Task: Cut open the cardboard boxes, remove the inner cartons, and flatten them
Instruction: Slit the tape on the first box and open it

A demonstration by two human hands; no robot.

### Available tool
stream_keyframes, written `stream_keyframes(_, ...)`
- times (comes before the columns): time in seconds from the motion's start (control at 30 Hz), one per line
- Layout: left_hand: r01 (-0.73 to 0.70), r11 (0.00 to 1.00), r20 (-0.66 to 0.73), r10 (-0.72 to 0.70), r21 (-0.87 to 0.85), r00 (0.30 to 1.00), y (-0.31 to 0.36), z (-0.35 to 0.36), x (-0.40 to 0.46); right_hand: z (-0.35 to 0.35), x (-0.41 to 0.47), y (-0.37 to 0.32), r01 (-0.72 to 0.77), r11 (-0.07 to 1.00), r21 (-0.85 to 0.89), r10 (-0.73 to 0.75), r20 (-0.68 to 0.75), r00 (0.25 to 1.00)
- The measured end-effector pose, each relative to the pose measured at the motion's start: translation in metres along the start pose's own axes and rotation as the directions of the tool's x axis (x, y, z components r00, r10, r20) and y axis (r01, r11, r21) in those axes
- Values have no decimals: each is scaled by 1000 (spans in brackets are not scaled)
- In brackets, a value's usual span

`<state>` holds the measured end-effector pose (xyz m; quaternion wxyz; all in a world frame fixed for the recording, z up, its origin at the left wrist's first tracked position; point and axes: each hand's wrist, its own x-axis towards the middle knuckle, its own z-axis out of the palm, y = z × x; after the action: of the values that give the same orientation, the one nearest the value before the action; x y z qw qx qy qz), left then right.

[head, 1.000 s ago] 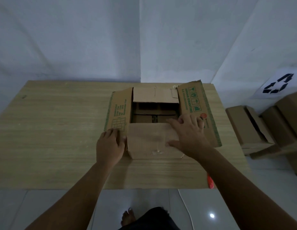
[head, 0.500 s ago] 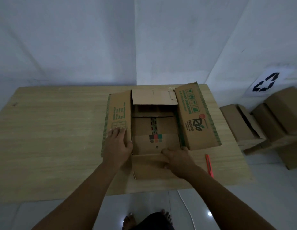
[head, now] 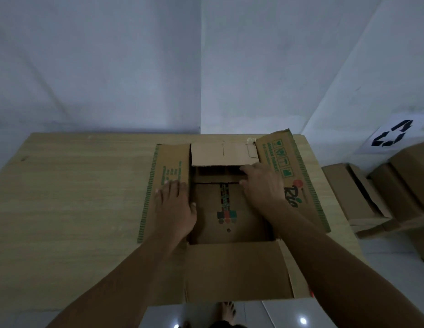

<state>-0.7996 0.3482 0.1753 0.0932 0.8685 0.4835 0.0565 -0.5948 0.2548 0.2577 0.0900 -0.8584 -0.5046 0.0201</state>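
A brown cardboard box (head: pixel 237 271) with green print stands open on the wooden table (head: pixel 71 197), all its top flaps folded outward. Inside lies a flat inner carton (head: pixel 227 209) with a printed colour strip; darker compartments show behind it. My left hand (head: pixel 174 207) rests flat on the left flap, thumb at the box's inner edge. My right hand (head: pixel 263 185) reaches into the box's far right part, its fingers curled over the inner carton's far edge.
Several brown cardboard boxes (head: pixel 355 197) lie on the floor to the right, below a recycling sign (head: pixel 393 136) on the wall. A red tip of a cutter (head: pixel 311 293) peeks out beside the near flap at the table's front edge. White walls close the back.
The near flap has been folded down toward me. My right hand moved from that flap into the box's far right side. My left hand stayed on the left flap.
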Motion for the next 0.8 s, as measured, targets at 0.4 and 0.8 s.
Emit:
stream_keyframes(0.4,77,997,37,-77,-8,996,5,21,1,20,105,30,147,983,-109,-182,-523,833)
stream_keyframes(0.8,95,981,27,-91,-168,995,2,32,-1,57,151,42,21,978,-209,48,321,946)
